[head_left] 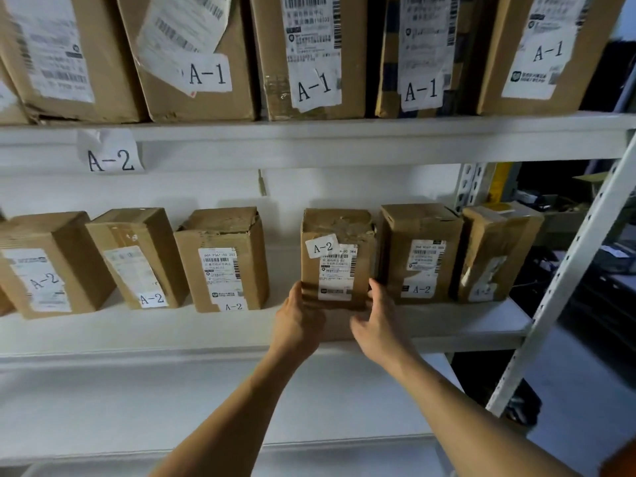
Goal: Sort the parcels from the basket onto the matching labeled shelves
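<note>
Head view: left hand (298, 323) and right hand (377, 325) clasp the A-2 parcel (337, 258) at its lower corners, seating it upright on the A-2 shelf (464, 325); label (322, 247) faces outward, readable.

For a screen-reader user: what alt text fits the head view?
Both hands, left hand and right hand, hold a cardboard box tagged A-2 on the shelf marked A-2, between other A-2 boxes; A-1 boxes sit above.
</note>
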